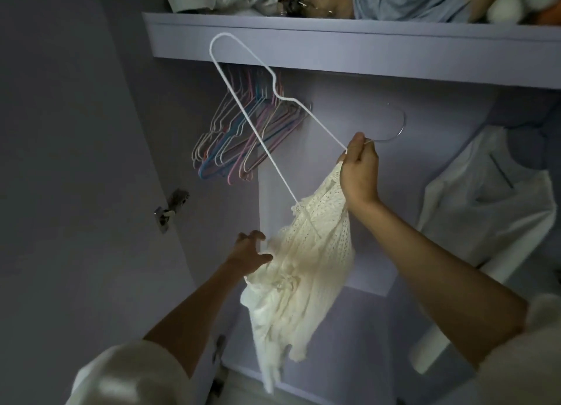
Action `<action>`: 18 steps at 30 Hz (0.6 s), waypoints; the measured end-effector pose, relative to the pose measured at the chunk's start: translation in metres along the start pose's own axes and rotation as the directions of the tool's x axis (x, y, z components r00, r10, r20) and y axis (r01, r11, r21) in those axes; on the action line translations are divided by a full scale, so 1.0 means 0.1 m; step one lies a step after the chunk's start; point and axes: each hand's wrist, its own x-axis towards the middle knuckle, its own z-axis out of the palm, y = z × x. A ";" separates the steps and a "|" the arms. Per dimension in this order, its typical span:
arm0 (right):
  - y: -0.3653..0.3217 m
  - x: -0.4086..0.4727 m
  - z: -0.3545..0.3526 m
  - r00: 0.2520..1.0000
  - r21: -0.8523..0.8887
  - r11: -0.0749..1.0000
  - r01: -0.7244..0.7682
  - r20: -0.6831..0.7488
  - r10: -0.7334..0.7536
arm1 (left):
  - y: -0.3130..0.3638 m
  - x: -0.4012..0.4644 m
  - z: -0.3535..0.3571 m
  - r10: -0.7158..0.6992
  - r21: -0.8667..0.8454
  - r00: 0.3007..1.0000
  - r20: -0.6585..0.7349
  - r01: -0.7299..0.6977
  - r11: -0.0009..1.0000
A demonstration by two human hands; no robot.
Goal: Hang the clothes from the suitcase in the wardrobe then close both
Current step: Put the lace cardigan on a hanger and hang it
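A cream knit top point(303, 268) hangs in front of the open wardrobe point(334, 67), partly threaded onto a white hanger point(252, 125) that is tilted steeply, one end raised toward the shelf. The right hand point(359, 171) pinches the hanger's neck together with the top's upper edge. The left hand point(250, 249) has its fingers spread, touching the fabric's side without gripping. To do this well, the left hand should probably pull the loose shoulder over the free end, then level the hanger before hooking it beside the empty hangers point(243, 137).
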 end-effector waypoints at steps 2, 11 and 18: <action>0.01 0.01 -0.02 1.000 0.027 1.000 -0.014 0.000 0.014 | -0.01 0.03 -0.02 -0.004 -0.031 0.999 0.048 0.006 0.999; 0.03 0.01 -0.11 0.998 -0.077 0.995 0.066 0.013 -0.065 | 0.03 0.12 -0.14 -0.133 -0.360 0.982 -0.134 0.076 0.930; 0.60 -0.15 -0.39 0.939 -0.477 0.810 0.341 0.213 -0.270 | -0.10 0.11 -0.79 -0.233 -0.657 0.942 -0.243 0.018 0.754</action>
